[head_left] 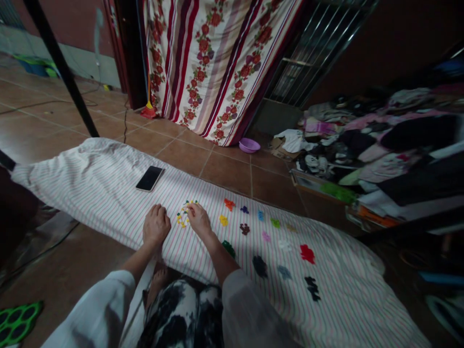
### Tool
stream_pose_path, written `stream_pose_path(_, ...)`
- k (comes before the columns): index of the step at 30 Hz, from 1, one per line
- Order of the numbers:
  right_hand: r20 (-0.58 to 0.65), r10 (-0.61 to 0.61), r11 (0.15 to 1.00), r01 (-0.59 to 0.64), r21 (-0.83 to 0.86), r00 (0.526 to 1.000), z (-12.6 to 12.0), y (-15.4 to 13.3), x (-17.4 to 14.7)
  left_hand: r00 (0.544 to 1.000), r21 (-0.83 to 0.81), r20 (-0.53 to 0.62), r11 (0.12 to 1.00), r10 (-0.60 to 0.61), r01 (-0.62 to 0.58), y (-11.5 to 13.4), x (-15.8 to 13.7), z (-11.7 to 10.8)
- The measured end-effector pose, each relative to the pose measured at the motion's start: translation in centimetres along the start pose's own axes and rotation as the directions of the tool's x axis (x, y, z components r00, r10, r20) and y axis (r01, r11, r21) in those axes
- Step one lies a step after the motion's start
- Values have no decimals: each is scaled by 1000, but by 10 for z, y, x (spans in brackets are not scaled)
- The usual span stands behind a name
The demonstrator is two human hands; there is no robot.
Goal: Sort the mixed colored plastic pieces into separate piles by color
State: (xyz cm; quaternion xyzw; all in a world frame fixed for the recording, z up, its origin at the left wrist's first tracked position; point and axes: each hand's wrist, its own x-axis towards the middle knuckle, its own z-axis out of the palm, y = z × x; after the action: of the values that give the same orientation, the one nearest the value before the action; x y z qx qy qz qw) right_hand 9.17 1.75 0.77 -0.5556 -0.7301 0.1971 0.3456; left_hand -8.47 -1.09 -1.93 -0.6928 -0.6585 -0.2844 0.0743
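Note:
A ring of small yellow, green and white pieces (181,220) lies on the striped cloth (119,193). At the ring's right side my right hand (200,220) is closed, fingertips pinched together over the pieces; whatever is between them is too small to make out. My left hand (156,225) rests on the cloth just left of the ring, its fingers curled in and their inside hidden. Right of my right hand lie sorted piles of small pieces, among them orange (229,205), yellow (224,220) and brown (244,229) ones. A dark green pile (228,248) is partly behind my right forearm.
A phone (150,178) lies beyond my left hand. Farther right are red (307,253), black (312,288) and grey (284,272) piles. Past the cloth are a tiled floor, a purple basin (249,145), a flowered curtain (217,63) and heaped clothes (362,135).

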Motion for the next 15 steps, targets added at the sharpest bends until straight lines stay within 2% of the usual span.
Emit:
stream_pose_path(8,-2,101,992,-101,-78,995,-24,11,-21,999,-43,-15,999,32,-33,-2,1,-2)
stream_pose_path(11,-17,102,993,-103,-66,995,-40,24,-29,999,-67,-25,997,23,-25,-1,1,-4)
stream_pose_path(15,-118,129,992,-129,10,985,-66,52,-40,1000,-76,-20,997,22,-24,0,1,-6)
